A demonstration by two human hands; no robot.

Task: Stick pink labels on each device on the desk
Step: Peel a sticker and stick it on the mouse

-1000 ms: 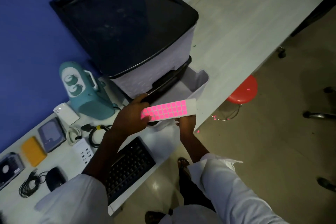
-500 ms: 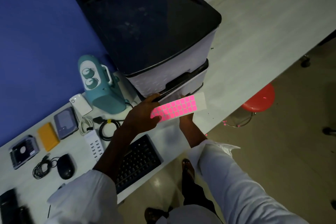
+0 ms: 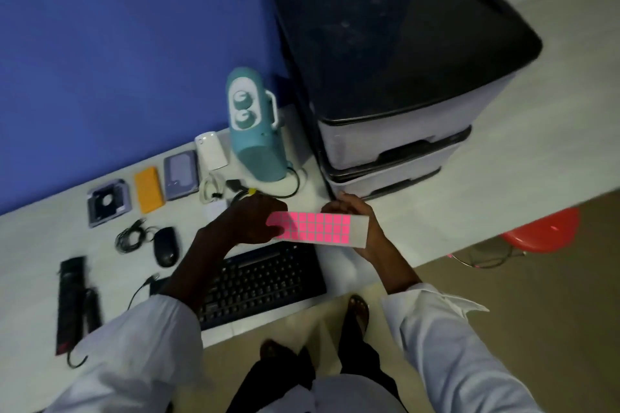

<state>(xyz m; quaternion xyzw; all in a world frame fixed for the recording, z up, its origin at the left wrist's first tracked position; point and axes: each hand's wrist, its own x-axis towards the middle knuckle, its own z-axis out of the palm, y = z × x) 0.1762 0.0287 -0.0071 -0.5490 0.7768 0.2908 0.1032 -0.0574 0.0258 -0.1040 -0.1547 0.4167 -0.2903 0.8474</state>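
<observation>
A white sheet of pink labels (image 3: 322, 228) hangs over the desk above the black keyboard (image 3: 265, 278). My right hand (image 3: 360, 228) holds its right end from underneath. My left hand (image 3: 250, 223) pinches its left end, thumb on the pink squares. Devices lie along the desk: a teal speaker (image 3: 253, 131), a white box (image 3: 211, 147), a grey drive (image 3: 181, 174), an orange case (image 3: 148, 189), a drive caddy (image 3: 108, 206), a black mouse (image 3: 165, 246) and a black power strip (image 3: 70, 302).
A grey drawer unit with a black top (image 3: 385, 37) stands on the desk (image 3: 33, 245) at the right, its drawers shut. Coiled cables (image 3: 131, 238) lie near the mouse. A red stool (image 3: 543, 231) stands on the floor beyond the desk edge. A blue wall runs behind.
The lower drawer, open a second ago, is now shut. My right hand has come up onto the label sheet's right end. The view has swung left, showing more devices.
</observation>
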